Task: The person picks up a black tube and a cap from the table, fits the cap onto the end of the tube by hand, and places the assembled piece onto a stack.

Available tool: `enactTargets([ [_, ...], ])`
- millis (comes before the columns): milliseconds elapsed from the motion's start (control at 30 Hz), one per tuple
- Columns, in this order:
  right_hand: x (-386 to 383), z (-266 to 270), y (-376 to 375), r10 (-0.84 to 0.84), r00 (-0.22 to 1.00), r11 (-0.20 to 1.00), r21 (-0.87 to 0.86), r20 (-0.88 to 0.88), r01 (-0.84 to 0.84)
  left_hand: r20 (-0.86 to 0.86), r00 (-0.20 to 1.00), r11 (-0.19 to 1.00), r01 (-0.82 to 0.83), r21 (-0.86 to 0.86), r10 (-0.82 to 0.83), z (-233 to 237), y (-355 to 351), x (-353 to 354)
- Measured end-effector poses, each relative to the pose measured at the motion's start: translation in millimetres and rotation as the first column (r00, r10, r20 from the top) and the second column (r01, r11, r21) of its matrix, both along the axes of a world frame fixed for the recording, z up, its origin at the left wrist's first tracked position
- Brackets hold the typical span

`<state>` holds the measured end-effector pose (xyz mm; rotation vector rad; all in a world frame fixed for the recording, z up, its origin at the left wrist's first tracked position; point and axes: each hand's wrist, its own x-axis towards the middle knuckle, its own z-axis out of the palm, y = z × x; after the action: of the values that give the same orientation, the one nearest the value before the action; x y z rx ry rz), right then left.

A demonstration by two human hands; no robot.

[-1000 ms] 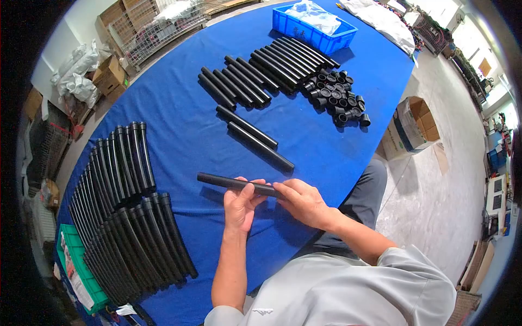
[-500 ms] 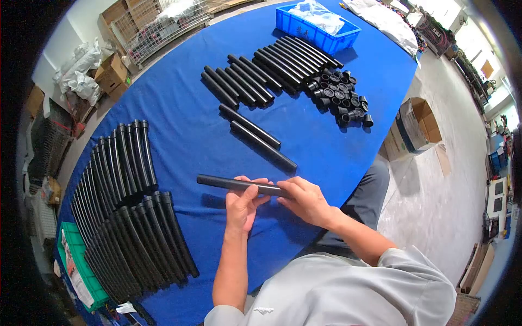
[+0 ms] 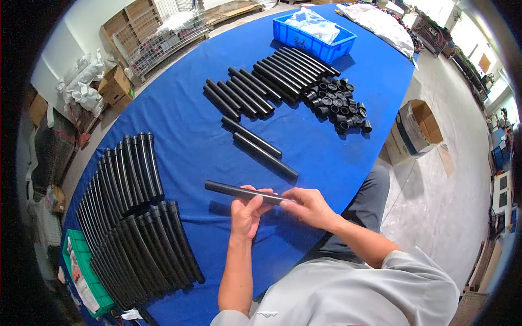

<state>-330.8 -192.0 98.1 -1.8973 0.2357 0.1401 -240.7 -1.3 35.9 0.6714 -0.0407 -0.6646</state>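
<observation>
A black tube point(image 3: 231, 189) is held level above the blue cloth near my body. My left hand point(image 3: 249, 212) grips its middle from below, with the thumb on top. Around the right end, my right hand point(image 3: 308, 207) is closed and hides that tip, so any part there cannot be made out. Two loose tubes point(image 3: 265, 157) lie just beyond my hands. Farther off are rows of tubes point(image 3: 283, 70) and a pile of short black caps point(image 3: 340, 103). At the left, many tubes with wider end pieces point(image 3: 138, 168) lie in two fanned rows.
A blue crate point(image 3: 321, 46) with clear plastic stands at the table's far end. A green tray point(image 3: 95, 277) is at the left edge. On the floor to the right is an open cardboard box point(image 3: 405, 141). The blue-covered table point(image 3: 179, 125) ends beside my leg.
Both hands and the held tube have shifted slightly right and down in the view. The table's contents appear slightly shifted too. My grip stays nearly the same.
</observation>
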Motion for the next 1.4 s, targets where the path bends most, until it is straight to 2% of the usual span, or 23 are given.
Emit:
enactTargets([
  [100,1,8,-5,0.033,0.998,0.994,0.11,-0.049,-0.027,-0.007,1.0,1.0,-0.019,-0.001,0.019,4,-3,-2],
  [200,0,-12,-1,0.125,0.913,0.94,-0.342,0.388,0.017,0.004,1.0,1.0,-0.006,0.028,0.006,-7,-2,1],
  [233,0,-16,1,0.189,0.851,0.878,-0.472,0.49,0.077,0.016,1.0,0.999,-0.013,0.035,0.012,-8,-1,1],
  [267,-1,-21,1,0.212,0.854,0.864,-0.499,0.475,0.063,0.026,0.999,0.999,-0.019,0.041,0.018,-9,-1,1],
  [367,-1,-7,1,0.125,0.92,0.976,-0.214,0.372,-0.046,0.049,0.999,0.999,-0.012,0.033,0.01,-6,0,-1],
  [400,-1,-7,-1,0.085,0.98,0.996,-0.039,0.182,-0.079,0.06,0.998,1.0,-0.005,0.026,0.003,-4,1,-1],
  [467,3,-2,-12,0.098,0.975,0.954,0.298,-0.201,-0.035,0.041,0.999,0.999,-0.01,0.034,0.008,-1,-4,-2],
  [500,3,-2,-13,0.091,0.996,0.992,0.085,0.012,-0.092,0.037,0.999,0.999,-0.014,0.038,0.013,1,-5,-3],
  [567,-2,-11,-8,0.193,0.891,0.939,-0.342,0.41,-0.046,0.016,1.0,0.999,-0.003,0.05,0.002,-9,-2,-1],
  [600,-2,-13,-4,0.229,0.868,0.893,-0.449,0.441,-0.007,0.022,1.0,0.999,-0.014,0.052,0.013,-9,-1,-1],
  [700,-3,-8,-2,0.177,0.889,0.942,-0.334,0.423,-0.028,0.024,1.0,1.0,-0.013,0.019,0.013,-2,-1,-1],
  [767,-1,-3,-4,0.058,0.993,0.998,0.005,0.104,-0.059,0.024,1.0,1.0,-0.007,0.006,0.007,0,-1,-3],
  [833,1,-5,-11,0.036,0.985,0.947,0.321,-0.171,0.021,0.044,0.999,1.0,0.002,0.01,-0.002,1,-3,-2],
  [867,0,-5,-10,0.008,0.989,0.967,0.253,-0.151,0.031,0.042,0.999,0.999,-0.008,0.037,0.006,1,-4,-2],
  [900,0,-6,-9,0.017,0.997,0.999,0.033,0.076,-0.019,0.039,0.999,0.998,-0.018,0.064,0.016,0,-4,-3],
  [967,-3,-15,-8,0.174,0.87,0.915,-0.403,0.462,0.031,0.02,1.0,0.997,-0.024,0.077,0.022,-3,-4,-2],
  [1000,-2,-17,-5,0.215,0.846,0.88,-0.473,0.488,0.049,0.003,1.0,0.998,-0.016,0.062,0.016,-4,-1,-2],
  [1100,-5,-7,-5,0.109,0.955,0.976,-0.211,0.276,-0.05,0.001,1.0,0.999,0.022,0.036,-0.022,3,0,1],
  [1167,-3,1,-10,0.041,0.979,0.963,0.271,-0.199,0.015,0.006,0.999,0.999,0.032,0.031,-0.033,4,2,-4],
  [1200,-2,-3,-14,0.081,0.979,0.928,0.373,-0.188,-0.005,0.015,1.0,0.999,0.027,0.023,-0.027,4,0,-4],
  [1300,-6,-3,-9,0.049,0.99,0.998,-0.046,0.129,-0.044,0.037,0.999,0.999,-0.001,0.048,-0.001,2,-4,-2],
  [1333,-6,-11,-8,0.115,0.94,0.976,-0.21,0.32,-0.048,0.033,0.999,0.999,-0.001,0.048,0.0,0,-3,-1],
  [1400,-7,-13,-5,0.128,0.91,0.957,-0.288,0.393,-0.01,0.011,1.0,0.998,-0.003,0.06,0.003,-2,-1,-1],
])
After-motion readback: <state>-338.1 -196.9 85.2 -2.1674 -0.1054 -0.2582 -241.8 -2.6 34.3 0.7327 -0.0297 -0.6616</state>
